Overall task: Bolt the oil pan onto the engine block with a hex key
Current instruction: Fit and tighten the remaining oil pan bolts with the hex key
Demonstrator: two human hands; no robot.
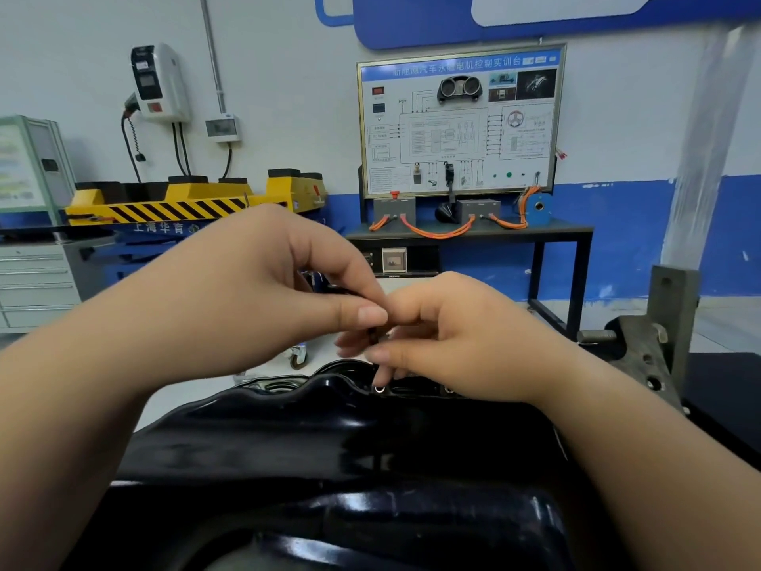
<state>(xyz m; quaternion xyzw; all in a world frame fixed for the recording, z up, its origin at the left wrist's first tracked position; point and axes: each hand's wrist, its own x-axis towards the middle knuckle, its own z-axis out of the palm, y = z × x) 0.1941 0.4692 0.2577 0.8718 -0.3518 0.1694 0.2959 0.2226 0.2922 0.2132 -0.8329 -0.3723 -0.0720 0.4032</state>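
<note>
Oil pan [329,438] was seen filling the lower middle of the view, black and glossy, with its humped body turned up toward the camera. The engine block under it could not be made out. Along the pan's far edge a flange was visible, and on it a bright-ringed bolt hole [379,389].

Just above that far edge both hands were brought together. The left hand [263,282] was held with its grip closed, thumb and forefinger pinched on a small dark piece [373,335]. Whether this was a bolt or the end of the hex key could not be told. The right hand [465,344] was held with its fingers curled and pointed down at the hole. Its fingertips met the left thumb at the piece, but whether its grip was clamped on the piece or only touching it could not be told.

The pan was judged stiff and fairly heavy, of pressed metal, and its shiny curved skin was judged slippery. Were it to be shifted, it would best be taken by the flat flange, not by the rounded body. The small piece was judged light, hard and easily dropped. It would best be kept pinched by its upper end until seated, since it could roll off the pan's slope.

To the right of the pan a grey metal stand bracket [659,344] was seen.
</note>
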